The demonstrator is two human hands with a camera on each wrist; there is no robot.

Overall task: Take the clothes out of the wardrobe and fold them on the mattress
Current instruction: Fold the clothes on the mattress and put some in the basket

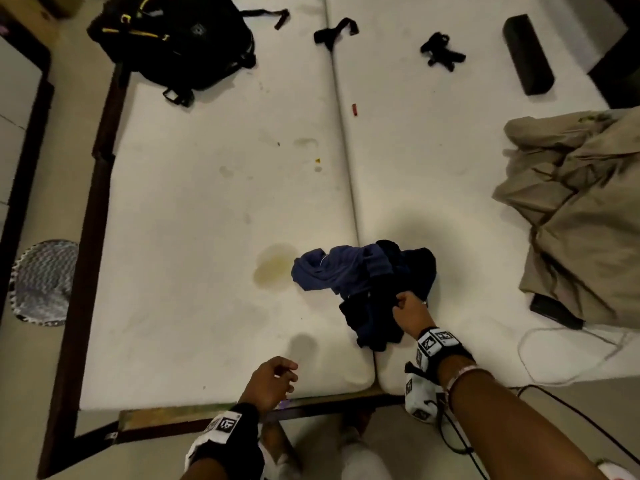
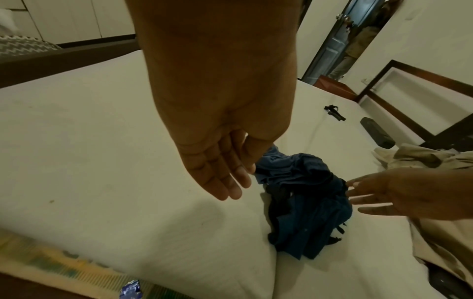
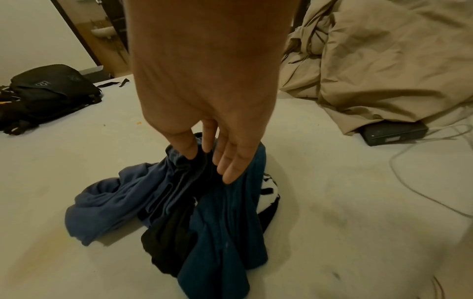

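Observation:
A crumpled pile of blue and black clothes (image 1: pixel 360 278) lies on the white mattress (image 1: pixel 207 237), near its front edge on the seam between the two halves. My right hand (image 1: pixel 401 303) is on the near side of the pile. In the right wrist view its thumb and forefinger pinch a dark fold of the clothes (image 3: pixel 225 222), and the other fingers (image 3: pixel 230 168) lie straight against the fabric. My left hand (image 1: pixel 284 372) hovers over the mattress edge left of the pile, fingers relaxed and holding nothing. It also fills the left wrist view, where my left hand (image 2: pixel 230 182) is apart from the clothes (image 2: pixel 307 212).
A black backpack (image 1: pixel 173 39) lies at the far left of the mattress, with black straps (image 1: pixel 336 31) and a long black box (image 1: pixel 526 53) along the far side. Rumpled beige bedding (image 1: pixel 581 209) covers the right, with a black box (image 1: pixel 554 311) and white cable (image 1: pixel 568 358) below it. A dark bed frame (image 1: pixel 86 237) borders the left.

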